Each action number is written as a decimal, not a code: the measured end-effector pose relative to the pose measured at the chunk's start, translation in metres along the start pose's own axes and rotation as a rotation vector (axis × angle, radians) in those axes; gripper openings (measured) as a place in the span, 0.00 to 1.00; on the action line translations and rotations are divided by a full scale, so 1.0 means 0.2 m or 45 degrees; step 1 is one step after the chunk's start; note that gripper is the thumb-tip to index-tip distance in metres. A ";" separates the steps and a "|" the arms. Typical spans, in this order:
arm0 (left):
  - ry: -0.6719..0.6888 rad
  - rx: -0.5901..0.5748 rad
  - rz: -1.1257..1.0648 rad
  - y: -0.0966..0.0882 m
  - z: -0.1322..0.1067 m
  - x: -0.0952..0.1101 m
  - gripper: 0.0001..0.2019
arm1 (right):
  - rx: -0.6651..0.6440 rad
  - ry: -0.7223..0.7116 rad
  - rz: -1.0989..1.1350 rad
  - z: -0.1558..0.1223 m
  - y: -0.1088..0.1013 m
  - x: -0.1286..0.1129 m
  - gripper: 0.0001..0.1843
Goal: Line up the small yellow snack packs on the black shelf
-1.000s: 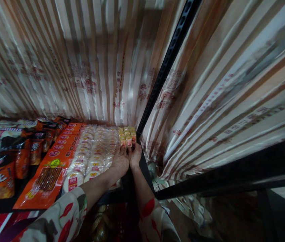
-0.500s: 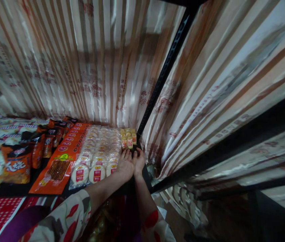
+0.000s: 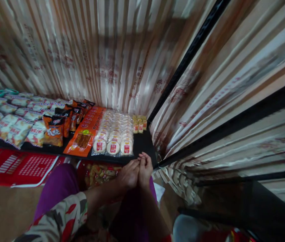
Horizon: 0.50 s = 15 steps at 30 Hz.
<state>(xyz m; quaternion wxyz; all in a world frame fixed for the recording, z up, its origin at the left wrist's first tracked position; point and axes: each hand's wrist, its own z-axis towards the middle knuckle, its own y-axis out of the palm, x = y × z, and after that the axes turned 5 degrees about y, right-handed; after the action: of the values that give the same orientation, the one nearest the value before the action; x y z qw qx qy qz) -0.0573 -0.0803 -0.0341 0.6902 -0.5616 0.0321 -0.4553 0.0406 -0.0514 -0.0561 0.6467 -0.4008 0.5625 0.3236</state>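
My left hand (image 3: 129, 174) and my right hand (image 3: 145, 168) meet at the front edge of the black shelf (image 3: 142, 145). Both have curled fingers, with the fingertips close together. Whatever lies between them, if anything, is hidden. Beyond them, a small block of yellow packets with red labels (image 3: 140, 125) stands near the back right corner of the shelf. Left of it lie rows of round white crackers in clear wrap (image 3: 113, 147). A flat orange snack bag (image 3: 83, 139) rests beside these rows.
Orange-and-black snack bags (image 3: 53, 132) and several white snack bags (image 3: 20, 129) fill the shelf's left part. Below the shelf are a red basket (image 3: 34, 169) and yellowish wrapped pieces (image 3: 102, 173). A black post (image 3: 177, 72) rises at the right, before a striped curtain (image 3: 122, 67).
Both hands have drawn back from beside the yellow packets to the shelf's front edge. The packets stay on the shelf. The view has shifted, showing more of the left side and the floor.
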 end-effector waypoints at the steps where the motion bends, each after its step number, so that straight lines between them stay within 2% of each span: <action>1: -0.004 0.008 -0.025 0.01 -0.08 0.00 0.19 | -0.020 0.028 -0.021 -0.07 0.00 0.02 0.19; 4: -0.044 -0.052 -0.048 0.03 -0.30 -0.03 0.18 | -0.118 0.061 -0.123 -0.27 0.02 0.09 0.18; 8: -0.151 -0.226 -0.101 0.08 -0.54 -0.11 0.18 | -0.427 0.003 -0.351 -0.43 0.07 0.24 0.15; 12: -0.445 -0.369 -0.095 0.10 -0.66 -0.26 0.19 | -0.658 0.006 -0.626 -0.48 0.19 0.41 0.12; 15: -0.649 -0.410 -0.056 0.08 -0.69 -0.40 0.16 | -0.718 -0.058 -0.703 -0.49 0.29 0.49 0.10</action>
<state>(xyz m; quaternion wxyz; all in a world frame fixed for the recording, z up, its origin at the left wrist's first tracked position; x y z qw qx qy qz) -0.1703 -0.1315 -0.1352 0.5681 -0.7605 -0.0824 -0.3036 -0.0397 -0.1146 -0.1664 0.5863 -0.6917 0.3080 0.2880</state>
